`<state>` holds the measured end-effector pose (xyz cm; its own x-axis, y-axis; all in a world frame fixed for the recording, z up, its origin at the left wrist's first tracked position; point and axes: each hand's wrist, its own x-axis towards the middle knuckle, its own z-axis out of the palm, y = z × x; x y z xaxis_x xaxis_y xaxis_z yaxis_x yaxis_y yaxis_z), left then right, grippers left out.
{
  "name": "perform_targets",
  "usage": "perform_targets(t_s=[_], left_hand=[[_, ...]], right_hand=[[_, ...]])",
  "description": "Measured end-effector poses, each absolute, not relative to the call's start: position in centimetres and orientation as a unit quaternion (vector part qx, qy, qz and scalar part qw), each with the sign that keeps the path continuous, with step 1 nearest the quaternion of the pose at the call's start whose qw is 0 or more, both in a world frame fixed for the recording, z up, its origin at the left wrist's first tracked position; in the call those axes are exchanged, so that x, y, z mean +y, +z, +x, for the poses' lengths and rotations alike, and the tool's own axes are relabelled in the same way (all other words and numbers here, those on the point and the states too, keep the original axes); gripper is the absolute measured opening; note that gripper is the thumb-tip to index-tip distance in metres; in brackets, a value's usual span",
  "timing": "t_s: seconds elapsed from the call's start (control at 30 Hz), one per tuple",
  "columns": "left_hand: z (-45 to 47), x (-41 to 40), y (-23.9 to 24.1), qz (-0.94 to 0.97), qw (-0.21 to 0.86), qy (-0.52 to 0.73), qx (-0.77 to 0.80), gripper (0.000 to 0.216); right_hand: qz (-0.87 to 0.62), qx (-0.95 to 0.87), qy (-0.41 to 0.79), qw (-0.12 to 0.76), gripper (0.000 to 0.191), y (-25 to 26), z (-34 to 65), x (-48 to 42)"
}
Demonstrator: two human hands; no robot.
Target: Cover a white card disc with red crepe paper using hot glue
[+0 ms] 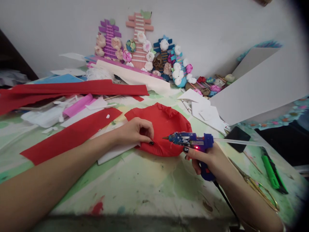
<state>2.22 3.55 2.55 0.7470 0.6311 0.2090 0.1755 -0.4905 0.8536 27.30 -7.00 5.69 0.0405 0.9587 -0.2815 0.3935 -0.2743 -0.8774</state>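
A rounded piece covered in red crepe paper (159, 125) lies mid-table, its edge gathered and wrinkled. At its left side, my left hand (138, 132) pinches the paper's edge between thumb and curled fingers. My right hand (205, 159) grips a blue hot glue gun (193, 140) with a lit red light. The gun's nozzle points left over the red paper, a short way from my left fingers. A clear glue stick (238, 141) sticks out of its back. Beneath my left wrist lies a white sheet (116, 152), partly hidden.
Red paper strips (72, 135) lie at left beside paper scraps. At right are gold-handled scissors (256, 183), a green utility knife (271, 169) and a dark flat object (238, 138). Decorated guitar-shaped crafts (138, 42) lean on the wall. A large white panel (260, 74) stands at right.
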Motion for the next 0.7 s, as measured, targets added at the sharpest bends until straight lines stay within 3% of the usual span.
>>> perform_targets(t_s=[0.27,0.7], left_hand=[[2.3,3.6,2.5,0.815,0.447,0.271,0.250,0.007],[2.6,3.4,2.4,0.825,0.429,0.263,0.257,0.009]], right_hand=[[-0.651,-0.558,0.445,0.260,0.035,5.7,26.2,-6.8],[-0.649,-0.567,0.434,0.263,0.027,6.3,24.7,-6.8]])
